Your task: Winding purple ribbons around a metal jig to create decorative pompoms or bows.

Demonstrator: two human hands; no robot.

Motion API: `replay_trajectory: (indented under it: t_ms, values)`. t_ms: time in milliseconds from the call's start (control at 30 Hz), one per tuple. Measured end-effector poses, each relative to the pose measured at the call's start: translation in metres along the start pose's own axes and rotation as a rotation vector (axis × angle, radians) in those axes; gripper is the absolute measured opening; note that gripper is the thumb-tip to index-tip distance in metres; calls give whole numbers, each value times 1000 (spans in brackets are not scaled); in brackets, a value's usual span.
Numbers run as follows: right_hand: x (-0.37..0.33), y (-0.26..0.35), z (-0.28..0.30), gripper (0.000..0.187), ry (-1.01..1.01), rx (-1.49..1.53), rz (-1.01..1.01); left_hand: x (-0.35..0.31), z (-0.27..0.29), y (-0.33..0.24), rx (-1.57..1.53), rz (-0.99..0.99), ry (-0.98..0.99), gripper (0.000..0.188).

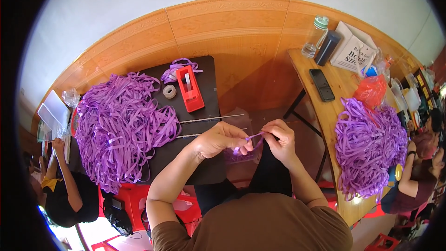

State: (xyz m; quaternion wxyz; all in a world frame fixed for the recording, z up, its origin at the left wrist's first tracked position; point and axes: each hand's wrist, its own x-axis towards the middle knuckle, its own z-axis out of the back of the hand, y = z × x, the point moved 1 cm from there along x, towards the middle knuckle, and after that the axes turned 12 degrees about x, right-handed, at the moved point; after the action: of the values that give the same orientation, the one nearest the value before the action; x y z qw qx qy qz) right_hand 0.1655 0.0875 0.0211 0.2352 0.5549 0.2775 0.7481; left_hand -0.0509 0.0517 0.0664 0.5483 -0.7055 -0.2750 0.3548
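Note:
A thin purple ribbon (254, 136) stretches between my two hands, held over my lap in the gap between the tables. My left hand (223, 139) pinches it with curled fingers, and a short length hangs under the fingertips. The other part is gripped by my right hand (280, 140) between thumb and fingers. Left of my left hand, a large tangled heap of purple ribbons (121, 125) covers much of the black table (162, 167). Two thin rods (213, 118) stick out from that table's edge beside my hands. Below them is a clear plastic container (239, 157), partly hidden.
A red tape dispenser (193, 100), a tape roll (169, 91) and a small ribbon bundle (179, 69) lie on the black table. The wooden table (309, 72) holds a phone (321, 85), bottles, bags and another ribbon heap (367, 144). People sit on both sides.

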Motion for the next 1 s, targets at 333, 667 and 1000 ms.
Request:
replay_trajectory:
  t_ms: [333,667,1000]
  values:
    - [-56,-48,-20,6,-100,253,-394,-24,-5,-47,-226,-228,-89,19]
    - [-102,-76,-23,4,-213,539,-727,-30,-4,-59,-175,-314,-256,21]
    - [-15,7,10,39,65,467,-522,-3,-7,-9,44,27,-163,20]
